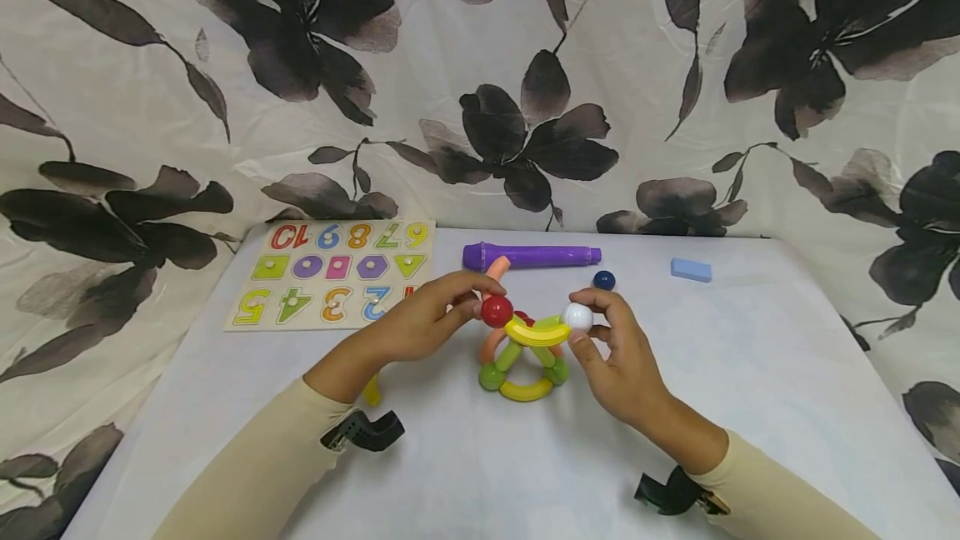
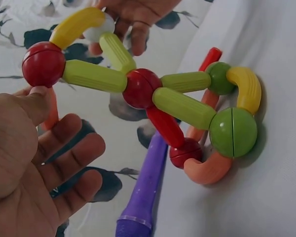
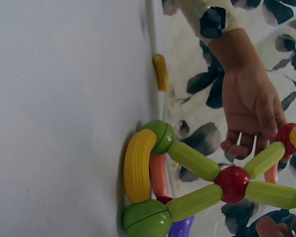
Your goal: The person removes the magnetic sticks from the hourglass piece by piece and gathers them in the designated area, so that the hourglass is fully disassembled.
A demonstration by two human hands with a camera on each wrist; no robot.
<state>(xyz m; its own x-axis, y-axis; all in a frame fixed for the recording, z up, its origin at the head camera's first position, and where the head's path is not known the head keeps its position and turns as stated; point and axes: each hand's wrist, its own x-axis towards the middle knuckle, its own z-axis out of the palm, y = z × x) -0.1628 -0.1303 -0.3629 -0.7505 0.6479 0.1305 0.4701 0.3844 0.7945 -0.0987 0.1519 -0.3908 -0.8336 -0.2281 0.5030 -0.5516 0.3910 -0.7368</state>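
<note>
A magnetic stick-and-ball model stands on the white table between the hands. My left hand [image 1: 423,319] pinches a red ball [image 2: 43,64] at the model's upper left corner, its other fingers loosely bent. An orange curved stick [image 1: 498,267] sticks out from that ball. On the other side, my right hand [image 1: 622,361] holds a white ball [image 1: 577,317] between thumb and fingers. A yellow curved stick [image 1: 536,333] spans the two balls. Lime sticks [image 2: 94,75] run from them to a central red ball [image 2: 142,89]. Below are green balls [image 2: 233,132] in a base with another yellow curved stick [image 3: 139,165].
A number-and-shape puzzle board [image 1: 322,283] lies at the back left. Behind the model are a purple tube [image 1: 532,256] and a dark blue ball [image 1: 603,280]. A light blue block [image 1: 691,270] lies farther right. One loose yellow stick [image 1: 372,391] is by the left wrist.
</note>
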